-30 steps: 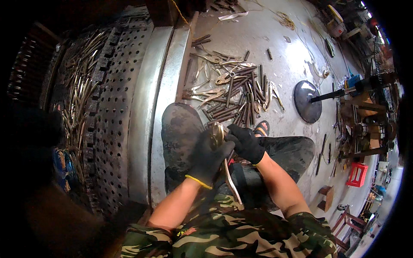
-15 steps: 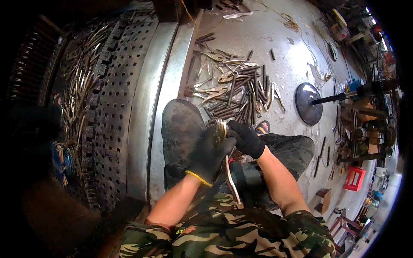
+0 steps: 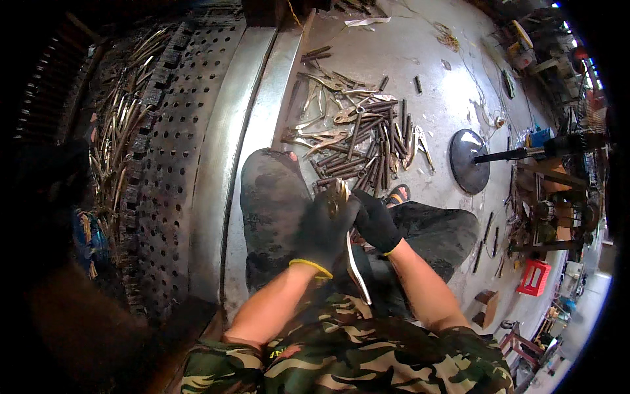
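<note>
Black gloves with yellow cuffs cover both hands, which meet over my lap. My left hand (image 3: 320,231) is wrapped round the jaw end of a pair of metal pliers. The pliers (image 3: 356,274) point their pale, bent handles back toward my body. From the right, my right hand (image 3: 377,222) presses against the same end with curled fingers; its fingertips are partly hidden. Just beyond my hands, a heap of pliers (image 3: 326,139) mixes with dark metal rods and tubes (image 3: 380,164) on the floor.
A perforated metal bench (image 3: 177,151) with a shiny edge runs along my left, and long metal pieces (image 3: 125,125) lie beyond it. To the right stands a black round base (image 3: 468,161) with a pole. A red plastic stool (image 3: 534,277) sits farther right.
My hands stay together on the pliers, with the right hand slightly lower and the handles turned a little. My left knee has shifted slightly left; the view has tilted a little.
</note>
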`<state>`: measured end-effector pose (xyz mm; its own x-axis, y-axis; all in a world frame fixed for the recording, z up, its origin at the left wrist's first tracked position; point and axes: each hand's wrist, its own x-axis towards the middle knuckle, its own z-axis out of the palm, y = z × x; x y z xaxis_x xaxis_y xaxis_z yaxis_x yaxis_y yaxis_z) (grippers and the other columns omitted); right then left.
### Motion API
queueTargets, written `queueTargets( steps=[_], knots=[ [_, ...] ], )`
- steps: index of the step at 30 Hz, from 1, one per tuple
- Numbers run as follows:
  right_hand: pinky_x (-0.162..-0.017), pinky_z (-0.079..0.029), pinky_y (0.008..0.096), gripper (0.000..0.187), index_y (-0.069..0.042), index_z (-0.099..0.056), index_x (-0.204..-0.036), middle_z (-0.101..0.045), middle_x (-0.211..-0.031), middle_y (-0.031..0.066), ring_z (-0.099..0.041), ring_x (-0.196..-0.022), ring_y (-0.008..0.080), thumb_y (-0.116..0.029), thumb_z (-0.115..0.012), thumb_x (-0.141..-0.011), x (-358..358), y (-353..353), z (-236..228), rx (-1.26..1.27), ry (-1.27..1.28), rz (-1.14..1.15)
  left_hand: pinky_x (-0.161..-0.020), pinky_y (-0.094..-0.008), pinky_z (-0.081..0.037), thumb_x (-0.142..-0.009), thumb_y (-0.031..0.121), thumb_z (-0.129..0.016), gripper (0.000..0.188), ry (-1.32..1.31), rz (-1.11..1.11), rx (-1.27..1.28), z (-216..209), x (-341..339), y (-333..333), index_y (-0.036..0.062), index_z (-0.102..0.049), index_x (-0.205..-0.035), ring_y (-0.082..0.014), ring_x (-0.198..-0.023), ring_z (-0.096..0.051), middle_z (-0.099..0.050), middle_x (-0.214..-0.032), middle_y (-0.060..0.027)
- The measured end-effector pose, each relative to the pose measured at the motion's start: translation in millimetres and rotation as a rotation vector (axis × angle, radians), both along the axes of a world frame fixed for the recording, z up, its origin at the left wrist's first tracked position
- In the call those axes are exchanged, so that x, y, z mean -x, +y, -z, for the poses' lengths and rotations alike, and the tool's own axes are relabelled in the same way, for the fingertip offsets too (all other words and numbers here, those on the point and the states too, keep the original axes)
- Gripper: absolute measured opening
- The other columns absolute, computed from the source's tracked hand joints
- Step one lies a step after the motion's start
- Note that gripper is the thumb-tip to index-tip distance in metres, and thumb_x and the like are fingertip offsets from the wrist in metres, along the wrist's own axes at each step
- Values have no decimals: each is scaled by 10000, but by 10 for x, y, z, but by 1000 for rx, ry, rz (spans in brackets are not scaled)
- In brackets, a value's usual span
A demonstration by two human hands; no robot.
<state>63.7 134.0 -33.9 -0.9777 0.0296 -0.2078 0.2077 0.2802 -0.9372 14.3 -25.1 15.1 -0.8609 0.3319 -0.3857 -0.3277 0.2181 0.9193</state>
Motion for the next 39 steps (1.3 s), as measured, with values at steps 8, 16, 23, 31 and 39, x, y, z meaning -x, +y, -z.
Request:
queueTargets(
  steps=[8, 16, 23, 31, 39],
  knots=[
    [-763, -482, 356, 214, -6, -598, -1033, -658, -923, 144, -635, -860, 248, -197, -573, -940, 50, -370, -114, -121, 257, 116, -813, -438, -508, -807, 457, -669, 607, 87, -39, 202, 76, 118, 90, -28, -576, -1160, -384, -930, -665, -681, -980, -223],
    [-719, -504, 426, 223, 3, -590, -1072, -653, -872, 216, -632, -814, 427, -117, -591, -884, 149, -12, 188, -302, 232, 38, -819, -437, -509, -825, 508, -644, 613, 67, -22, 118, 219, 99, 65, -26, -588, -1120, -381, -949, -670, -682, -987, -230],
    [-701, -512, 453, 352, 4, -594, -1147, -667, -920, 248, -650, -861, 438, -36, -634, -800, 243, 64, 340, -217, 217, -88, -822, -415, -512, -835, 495, -638, 597, -15, 10, -14, 176, 138, 52, -15, -589, -1141, -350, -938, -678, -687, -976, -209],
    [-727, -509, 425, 286, -12, -593, -1117, -668, -893, 212, -636, -852, 440, -63, -585, -835, 167, -58, 365, -202, 255, 5, -830, -426, -509, -832, 500, -645, 616, -19, 9, 23, 190, 113, 65, -5, -581, -1178, -351, -957, -678, -689, -996, -208],
    [-825, -499, 360, 274, -18, -584, -1147, -637, -1086, 173, -631, -979, 249, -77, -575, -879, 80, -101, 420, -4, 257, -86, -849, -437, -503, -852, 466, -652, 593, -78, 43, 18, -137, 172, 51, -23, -587, -1182, -371, -985, -666, -683, -1019, -225]
  ],
)
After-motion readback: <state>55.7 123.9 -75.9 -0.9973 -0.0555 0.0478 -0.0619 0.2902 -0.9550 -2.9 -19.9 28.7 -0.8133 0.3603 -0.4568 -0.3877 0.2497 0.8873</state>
